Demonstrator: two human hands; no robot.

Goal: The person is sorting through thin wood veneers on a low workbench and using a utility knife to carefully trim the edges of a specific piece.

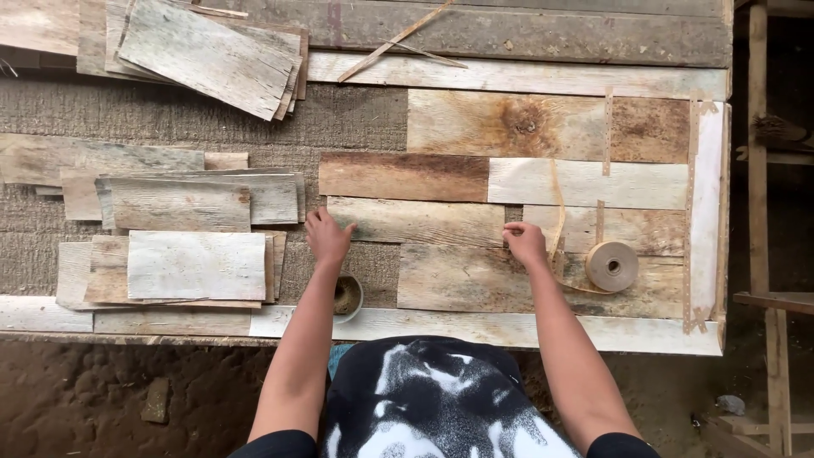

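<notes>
**Hands on the veneer sheets at the bench's near edge**

While the left hand lies open, fingers spread, on the left end of a veneer strip, the right hand pinches paper tape at a seam. A tape roll sits just right. Bare matting lies left, between veneer stacks.

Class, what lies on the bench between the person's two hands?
Head view: a pale veneer sheet spans from left hand to right hand.
</notes>
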